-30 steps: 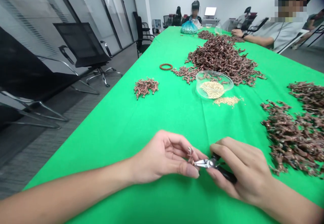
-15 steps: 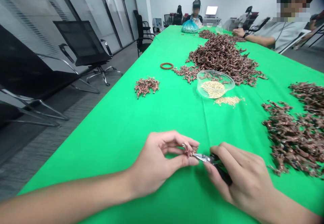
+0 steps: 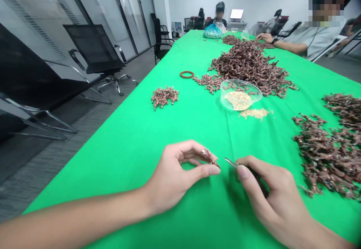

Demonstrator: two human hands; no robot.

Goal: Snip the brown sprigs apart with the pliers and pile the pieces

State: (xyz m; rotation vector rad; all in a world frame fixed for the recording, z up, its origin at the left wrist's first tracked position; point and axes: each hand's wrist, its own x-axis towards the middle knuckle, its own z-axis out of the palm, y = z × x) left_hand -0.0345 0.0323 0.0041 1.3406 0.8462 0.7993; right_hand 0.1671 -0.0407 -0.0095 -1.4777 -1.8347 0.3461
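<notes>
My left hand (image 3: 172,175) pinches a small copper-coloured twist (image 3: 210,157) between thumb and fingertips (more heaps (image 3: 324,151) lie off to my right). Just beside it, my right hand (image 3: 273,192) closes around small pliers (image 3: 230,162), whose steel tip sits apart from the twist; reaching it calls for crossing that small gap.

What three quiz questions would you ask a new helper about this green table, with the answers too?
1. What is the left hand pinching between its thumb and fingers?
2. True or false: the right hand is holding small pliers with black handles.
3. Which is nearer the person: A, the clear plastic bowl, or B, the round reddish ring?

Key:
1. A small copper-coloured piece
2. True
3. A
</notes>
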